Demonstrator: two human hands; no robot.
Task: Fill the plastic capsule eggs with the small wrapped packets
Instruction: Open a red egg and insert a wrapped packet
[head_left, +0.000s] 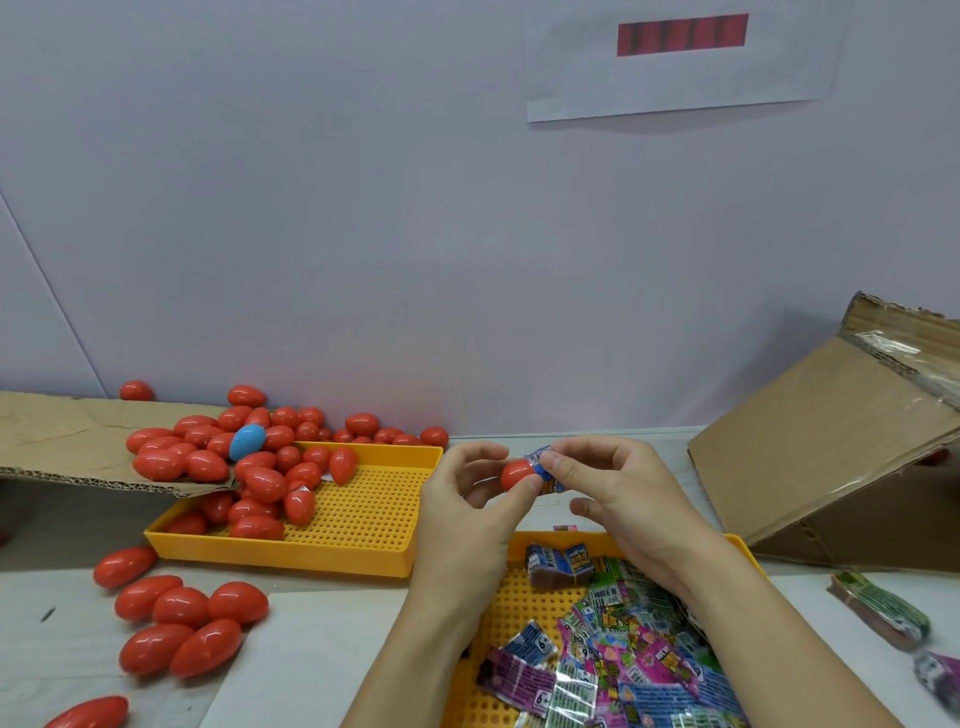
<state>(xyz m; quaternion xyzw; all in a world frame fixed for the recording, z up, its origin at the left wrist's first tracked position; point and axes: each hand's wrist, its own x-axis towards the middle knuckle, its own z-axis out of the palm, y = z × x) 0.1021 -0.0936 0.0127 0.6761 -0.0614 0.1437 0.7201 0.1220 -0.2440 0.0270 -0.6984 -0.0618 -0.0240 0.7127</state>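
Note:
My left hand (462, 499) pinches a red egg half (516, 474) between thumb and fingers above the table. My right hand (608, 483) pinches a small blue wrapped packet (545, 470) and holds it against the open side of that half. Below my hands a yellow perforated tray (511, 613) holds several colourful wrapped packets (623, 654). A second yellow tray (363, 519) to the left carries a pile of red eggs (265, 483) and one blue egg (247, 441).
Several red eggs (176, 623) lie loose on the table at the left. A cardboard flap (67, 441) overhangs the left tray. A tilted cardboard box (831, 447) stands at the right, with loose packets (883, 613) beside it. A white wall rises behind.

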